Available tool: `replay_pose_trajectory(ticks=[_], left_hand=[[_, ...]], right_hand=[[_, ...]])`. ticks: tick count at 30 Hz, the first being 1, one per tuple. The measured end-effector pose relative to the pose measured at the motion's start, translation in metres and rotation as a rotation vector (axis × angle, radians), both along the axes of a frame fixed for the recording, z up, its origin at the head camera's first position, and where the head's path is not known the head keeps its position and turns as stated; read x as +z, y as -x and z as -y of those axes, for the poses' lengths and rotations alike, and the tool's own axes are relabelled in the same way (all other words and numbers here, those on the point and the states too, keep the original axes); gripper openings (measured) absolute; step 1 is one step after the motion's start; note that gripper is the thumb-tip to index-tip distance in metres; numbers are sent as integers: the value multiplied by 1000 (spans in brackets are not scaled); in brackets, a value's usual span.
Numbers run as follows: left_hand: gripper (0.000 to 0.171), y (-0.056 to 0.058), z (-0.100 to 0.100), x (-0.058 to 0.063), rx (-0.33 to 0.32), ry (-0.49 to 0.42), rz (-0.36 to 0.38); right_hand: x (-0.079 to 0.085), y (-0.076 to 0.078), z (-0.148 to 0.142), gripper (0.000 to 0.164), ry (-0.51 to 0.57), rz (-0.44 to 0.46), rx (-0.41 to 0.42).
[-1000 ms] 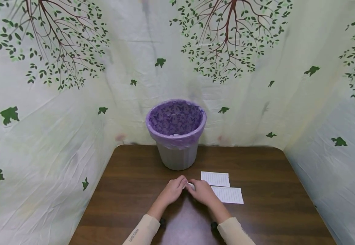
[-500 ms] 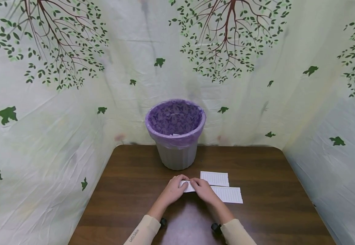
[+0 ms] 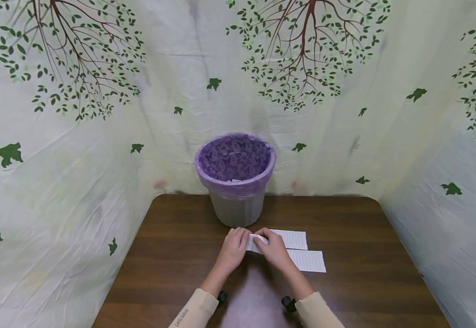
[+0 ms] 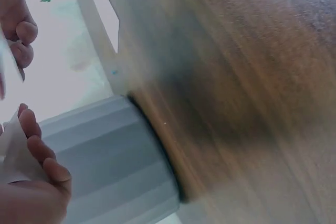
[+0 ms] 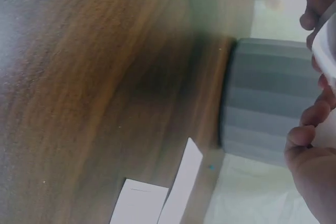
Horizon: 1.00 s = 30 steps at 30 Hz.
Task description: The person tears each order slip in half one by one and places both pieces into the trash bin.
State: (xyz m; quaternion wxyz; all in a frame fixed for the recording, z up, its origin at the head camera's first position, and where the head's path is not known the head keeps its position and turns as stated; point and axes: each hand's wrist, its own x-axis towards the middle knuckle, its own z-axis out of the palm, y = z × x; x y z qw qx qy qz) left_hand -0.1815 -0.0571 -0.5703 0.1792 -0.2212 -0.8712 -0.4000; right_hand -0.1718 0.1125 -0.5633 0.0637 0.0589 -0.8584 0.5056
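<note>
A small piece of white paper is between my two hands, in front of the bin. My left hand grips its left side; curled fingers lie against the paper in the left wrist view. On the other side my right hand pinches it between thumb and fingers. White paper appears at both hands in the right wrist view. Whether it is one sheet or two pieces, I cannot tell. Two lined paper slips lie right of my hands, the nearer slip partly behind my right hand.
A grey bin with a purple liner stands just beyond my hands, white scraps showing inside. The brown wooden table ends at a fabric wall painted with trees and leaves.
The paper, hidden in the fingers at first, shows more between the hands now. Both hands have moved slightly forward toward the bin. The slips and the bin stay put.
</note>
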Motion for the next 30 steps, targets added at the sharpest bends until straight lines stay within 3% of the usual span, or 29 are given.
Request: replay_pose_trajectory(ticks=[3, 7, 11, 17, 30], left_hand=[[23, -1, -3, 8, 40, 43, 11], [16, -4, -4, 17, 33, 60, 47], [13, -5, -4, 21, -4, 34, 47], [10, -6, -4, 26, -4, -37, 5], [6, -10, -9, 42, 4, -116, -46]], right_hand=[[3, 1, -1, 13, 43, 20, -16], [8, 4, -4, 20, 118, 74, -47], [12, 3, -6, 14, 155, 85, -47], [15, 3, -8, 6, 207, 57, -6], [34, -5, -13, 5, 65, -89, 56]])
